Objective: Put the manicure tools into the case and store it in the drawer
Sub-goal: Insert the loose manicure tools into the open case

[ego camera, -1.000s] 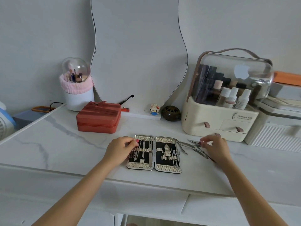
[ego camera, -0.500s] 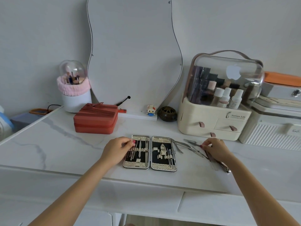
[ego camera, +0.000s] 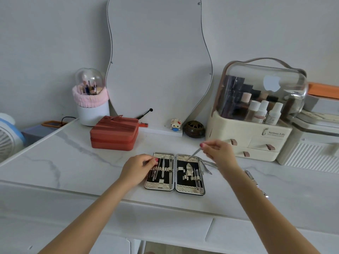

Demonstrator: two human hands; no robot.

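The manicure case lies open flat on the bench, and most of its loops already hold tools, so the task looks well under way. The right hand pinches a slim metal tool between its fingers, tip slanting down over the case's right half. The left hand rests at the case's left edge, fingers curled against it. Cuticle nippers and a nail clipper lie loose to the right. Closing the case and storing it in a drawer remain.
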